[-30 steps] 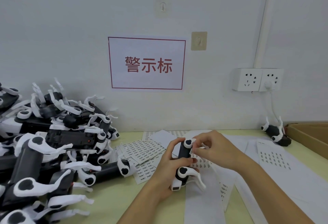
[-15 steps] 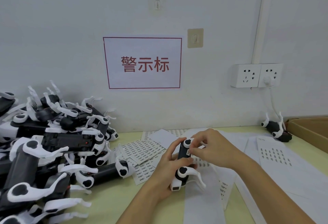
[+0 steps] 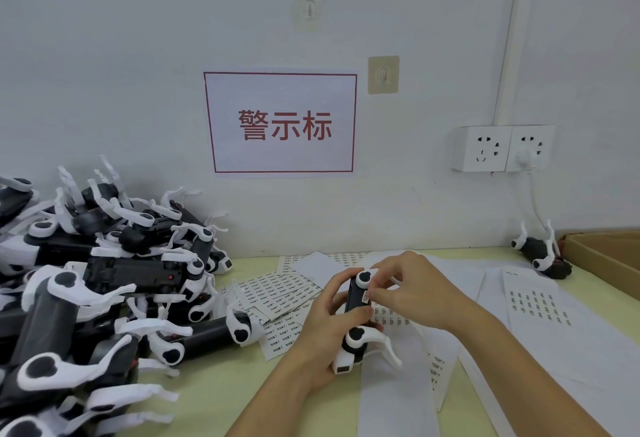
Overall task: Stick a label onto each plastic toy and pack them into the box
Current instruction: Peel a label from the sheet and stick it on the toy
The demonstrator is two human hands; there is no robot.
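The left hand (image 3: 325,325) grips a black-and-white toy (image 3: 356,319) upright just above the tabletop (image 3: 214,388); right hand (image 3: 412,284) fingers (image 3: 375,294) pinch a small label (image 3: 365,297) onto its side — print unreadable. The wall sign (image 3: 280,123) reads "警示标".

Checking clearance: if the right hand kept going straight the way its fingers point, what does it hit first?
The right hand points left, fingertips already at the small label on the toy held by the left hand. So that toy; beyond it, probably the left fingers.
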